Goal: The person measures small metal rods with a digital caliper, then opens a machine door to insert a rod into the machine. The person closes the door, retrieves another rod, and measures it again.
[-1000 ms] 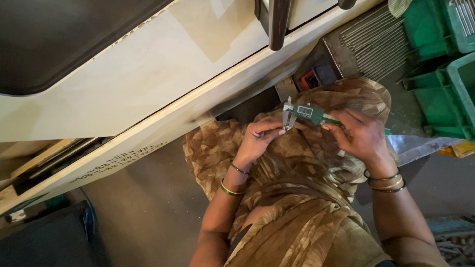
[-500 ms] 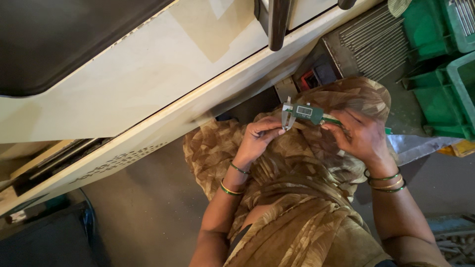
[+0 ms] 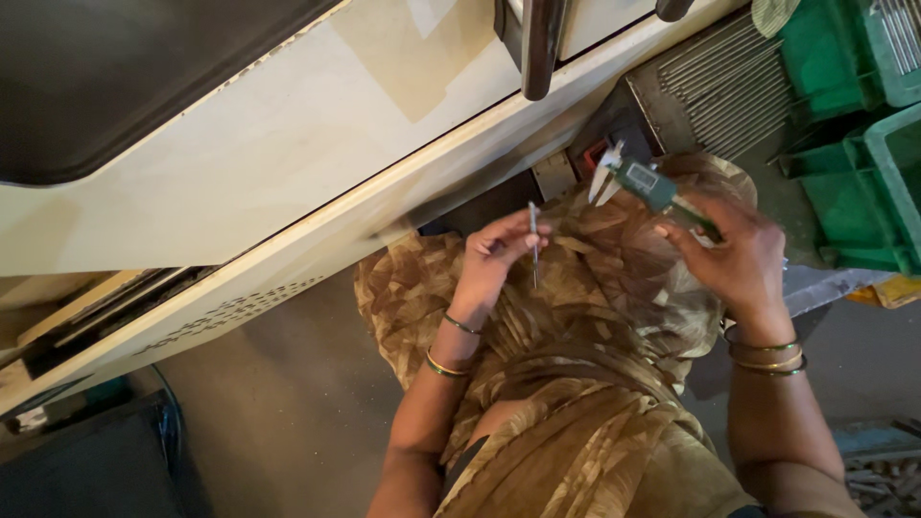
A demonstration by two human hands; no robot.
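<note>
person seated low beside a big cream-coloured machine (image 3: 288,173), seen from above. patterned brown cloth (image 3: 576,384) over the lap.

left hand (image 3: 494,259): fingers pinched shut around a thin metal rod (image 3: 533,240), held roughly upright, tip pointing toward the far side. bangles on the wrist.

right hand (image 3: 739,264): closed around the body of a digital caliper (image 3: 638,182), thumb side near its small screen. the caliper's jaws stand a little apart, pointing far-left, with nothing between them that i can see.

rod and caliper are apart, the rod to the left and a bit nearer than the jaws. so, as i judge it, the rod is not being measured at this instant; no reading readable from here.

far right: a tray of many similar rods (image 3: 729,86), lying side by side. further right, green plastic crates (image 3: 863,182), one with more metal pieces at the top edge. how many rods are already checked, cannot tell. dark handle (image 3: 539,43) hangs off the machine front.
</note>
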